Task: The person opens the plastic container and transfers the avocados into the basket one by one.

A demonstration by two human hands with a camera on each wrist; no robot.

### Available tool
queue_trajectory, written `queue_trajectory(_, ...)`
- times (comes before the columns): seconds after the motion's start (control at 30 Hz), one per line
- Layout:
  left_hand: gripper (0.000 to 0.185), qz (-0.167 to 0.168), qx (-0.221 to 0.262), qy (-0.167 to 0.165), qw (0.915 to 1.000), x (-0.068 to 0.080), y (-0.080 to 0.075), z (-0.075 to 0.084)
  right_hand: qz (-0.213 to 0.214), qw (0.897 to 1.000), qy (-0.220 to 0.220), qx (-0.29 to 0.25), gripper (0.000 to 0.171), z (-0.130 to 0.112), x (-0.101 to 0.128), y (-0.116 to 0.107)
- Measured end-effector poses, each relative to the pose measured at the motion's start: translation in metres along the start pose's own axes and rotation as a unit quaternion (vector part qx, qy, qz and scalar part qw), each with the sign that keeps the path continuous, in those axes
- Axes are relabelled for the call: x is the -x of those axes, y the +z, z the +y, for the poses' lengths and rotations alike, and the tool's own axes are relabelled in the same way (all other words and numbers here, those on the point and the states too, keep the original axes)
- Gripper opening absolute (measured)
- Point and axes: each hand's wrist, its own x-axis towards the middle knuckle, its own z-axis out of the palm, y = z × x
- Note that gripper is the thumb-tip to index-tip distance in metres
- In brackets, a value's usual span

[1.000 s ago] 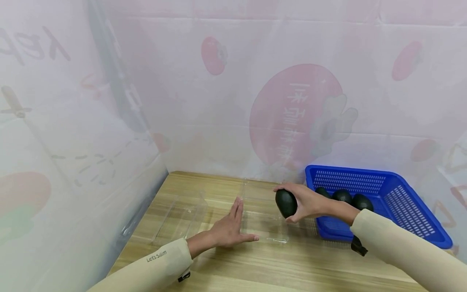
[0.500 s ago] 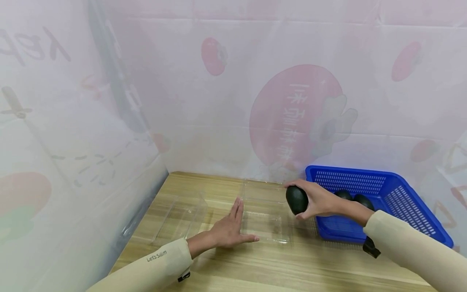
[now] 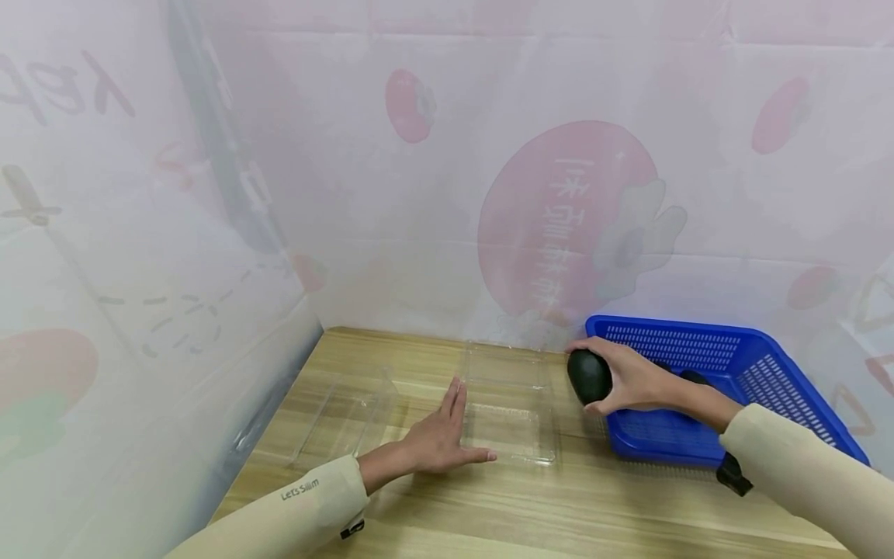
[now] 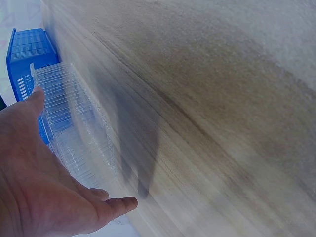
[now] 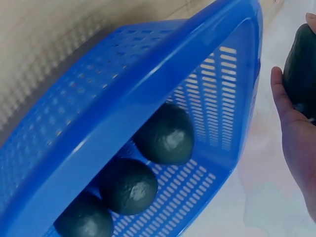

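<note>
The near left sleeve [image 3: 307,505] bears small dark lettering, "Lets Slim". Mirrored characters on the far pink backdrop circle [image 3: 559,225] cannot be read.

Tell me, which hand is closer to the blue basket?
Right. The right hand, gripping an avocado, hovers at the blue basket's left rim; the left hand rests by the clear tray.

The clear tray [image 3: 508,423] lies open from above, and only the left hand [image 3: 436,442] rests flat against its edge at 9 o'clock. At 3 o'clock the blue basket [image 3: 761,365] closes the way, with the right hand [image 3: 632,382] and its avocado [image 3: 589,376] over the near corner. A second clear tray [image 3: 345,419] lies further at 9 o'clock, beside the curtain wall [image 3: 174,310]. At 6 o'clock the wooden table [image 3: 545,512] is free.
</note>
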Motion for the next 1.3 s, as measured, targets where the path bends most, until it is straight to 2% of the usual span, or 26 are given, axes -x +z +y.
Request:
queue_trajectory(0.27, 0.128, -0.003, -0.002, -0.011, 0.9999, 0.002, -0.004, 0.002, 0.004, 0.999, 0.036, 0.010, 0.086, 0.004, 0.012, -0.007)
queue_trajectory(0.53, 0.128, -0.004, 0.007, -0.013, 0.9999, 0.005, -0.004, 0.002, 0.004, 0.998, 0.069, -0.002, 0.082, 0.009, 0.022, -0.016)
queue_trajectory(0.63, 0.128, -0.007, 0.006, -0.012, 0.9999, 0.002, 0.000, -0.001, 0.000, 0.996, 0.084, -0.002, 0.084, 0.013, 0.026, -0.021)
queue_trajectory(0.87, 0.129, 0.003, 0.007, -0.012, 0.9999, -0.003, 0.011, -0.008, 0.000, 0.996, 0.089, 0.010, 0.086, 0.019, 0.034, -0.032)
queue_trajectory(1.3, 0.129, 0.006, 0.008, -0.007, 0.9999, -0.005, 0.012, -0.007, -0.008, 0.992, 0.126, 0.016, 0.086, 0.038, 0.050, -0.054)
